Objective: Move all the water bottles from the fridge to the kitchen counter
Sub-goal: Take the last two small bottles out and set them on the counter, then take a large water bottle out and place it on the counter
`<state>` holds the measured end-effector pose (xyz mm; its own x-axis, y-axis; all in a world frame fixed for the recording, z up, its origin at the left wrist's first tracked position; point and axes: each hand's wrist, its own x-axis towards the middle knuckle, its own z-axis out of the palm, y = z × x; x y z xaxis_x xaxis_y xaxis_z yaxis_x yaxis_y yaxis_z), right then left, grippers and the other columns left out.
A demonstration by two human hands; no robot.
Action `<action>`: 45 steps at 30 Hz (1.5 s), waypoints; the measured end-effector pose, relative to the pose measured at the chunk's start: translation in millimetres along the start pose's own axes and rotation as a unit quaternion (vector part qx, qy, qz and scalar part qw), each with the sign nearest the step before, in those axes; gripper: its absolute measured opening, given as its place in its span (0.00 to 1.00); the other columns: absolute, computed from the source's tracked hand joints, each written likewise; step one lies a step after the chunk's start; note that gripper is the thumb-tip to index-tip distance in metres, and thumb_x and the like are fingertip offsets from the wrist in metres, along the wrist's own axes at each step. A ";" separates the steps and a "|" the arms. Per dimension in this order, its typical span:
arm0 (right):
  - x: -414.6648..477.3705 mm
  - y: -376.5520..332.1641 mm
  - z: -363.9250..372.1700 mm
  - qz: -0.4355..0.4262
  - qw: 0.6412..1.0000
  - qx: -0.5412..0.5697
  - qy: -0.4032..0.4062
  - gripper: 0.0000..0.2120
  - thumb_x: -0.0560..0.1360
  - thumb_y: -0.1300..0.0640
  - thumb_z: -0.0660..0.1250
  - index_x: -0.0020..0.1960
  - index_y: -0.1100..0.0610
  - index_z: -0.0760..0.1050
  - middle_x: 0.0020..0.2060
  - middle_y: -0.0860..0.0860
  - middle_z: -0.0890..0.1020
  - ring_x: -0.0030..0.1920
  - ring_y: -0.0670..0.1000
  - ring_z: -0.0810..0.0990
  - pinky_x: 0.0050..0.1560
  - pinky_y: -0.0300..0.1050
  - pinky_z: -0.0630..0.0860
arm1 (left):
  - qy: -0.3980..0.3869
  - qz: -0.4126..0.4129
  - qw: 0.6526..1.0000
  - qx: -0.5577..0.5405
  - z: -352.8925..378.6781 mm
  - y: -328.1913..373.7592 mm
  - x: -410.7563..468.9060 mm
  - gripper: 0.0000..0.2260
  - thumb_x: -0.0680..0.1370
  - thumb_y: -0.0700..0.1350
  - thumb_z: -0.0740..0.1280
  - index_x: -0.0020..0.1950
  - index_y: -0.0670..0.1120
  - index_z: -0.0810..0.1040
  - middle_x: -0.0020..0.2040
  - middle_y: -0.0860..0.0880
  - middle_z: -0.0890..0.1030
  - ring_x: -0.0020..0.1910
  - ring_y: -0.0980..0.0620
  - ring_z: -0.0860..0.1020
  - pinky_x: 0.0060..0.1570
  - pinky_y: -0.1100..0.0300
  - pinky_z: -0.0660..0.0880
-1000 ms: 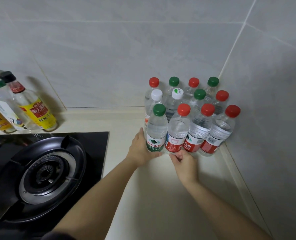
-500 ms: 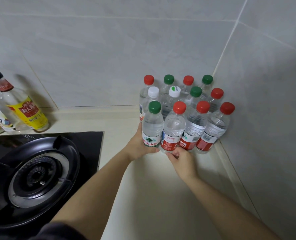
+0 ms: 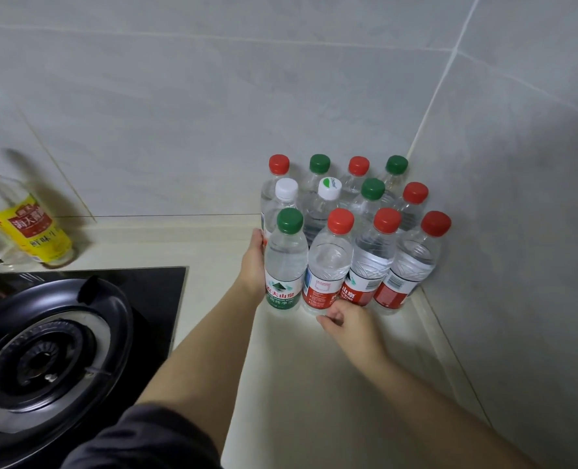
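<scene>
Cupping green-capped bottle (image 3: 286, 258) with left hand (image 3: 254, 265), fingers wrapped behind; touching base of neighbouring red-capped bottle (image 3: 328, 262) with curled fingers of right hand (image 3: 348, 319). Both front-row, out from wall corner (image 3: 412, 150). Green label reading "山泉", "纯净水".

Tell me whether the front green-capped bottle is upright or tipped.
Upright. The front green-capped bottle stands on its base on the counter, cap uppermost, with the left hand against its side.
</scene>
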<state>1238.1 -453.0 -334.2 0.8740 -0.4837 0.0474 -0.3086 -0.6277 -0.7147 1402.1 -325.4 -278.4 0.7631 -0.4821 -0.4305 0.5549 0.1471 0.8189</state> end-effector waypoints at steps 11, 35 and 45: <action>2.2 -0.6 -2.6 0.017 1.000 0.009 -0.018 0.16 0.70 0.57 0.75 0.32 0.48 0.70 0.27 0.46 0.77 0.30 0.47 0.75 0.36 0.46 0.74 | 0.028 0.030 0.998 0.045 -10.4 -2.0 -1.1 0.28 0.83 0.61 0.48 0.66 0.44 0.76 0.63 0.45 0.80 0.63 0.46 0.77 0.69 0.49 0.67; -220.7 -203.6 -47.2 -0.353 0.885 -0.264 -0.146 0.31 0.78 0.38 0.48 0.79 0.45 0.51 0.80 0.54 0.52 0.79 0.59 0.46 0.75 0.66 0.43 | 0.353 0.093 0.554 0.748 -87.0 -64.7 -462.9 0.33 0.79 0.64 0.47 0.78 0.46 0.59 0.79 0.44 0.58 0.78 0.42 0.53 0.73 0.38 0.55; -376.3 -337.5 -23.7 -0.602 0.751 -0.136 -0.235 0.32 0.78 0.37 0.47 0.79 0.46 0.49 0.79 0.54 0.54 0.79 0.60 0.49 0.74 0.69 0.46 | 0.568 0.021 0.538 0.622 -97.1 -98.3 -681.6 0.35 0.77 0.68 0.39 0.80 0.52 0.46 0.80 0.51 0.42 0.78 0.48 0.37 0.74 0.46 0.38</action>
<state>1004.5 -73.5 -94.3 0.5966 0.7635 0.2473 0.8026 -0.5691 -0.1790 859.6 72.6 -102.3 0.8688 0.4423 0.2225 0.4169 -0.8960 0.1529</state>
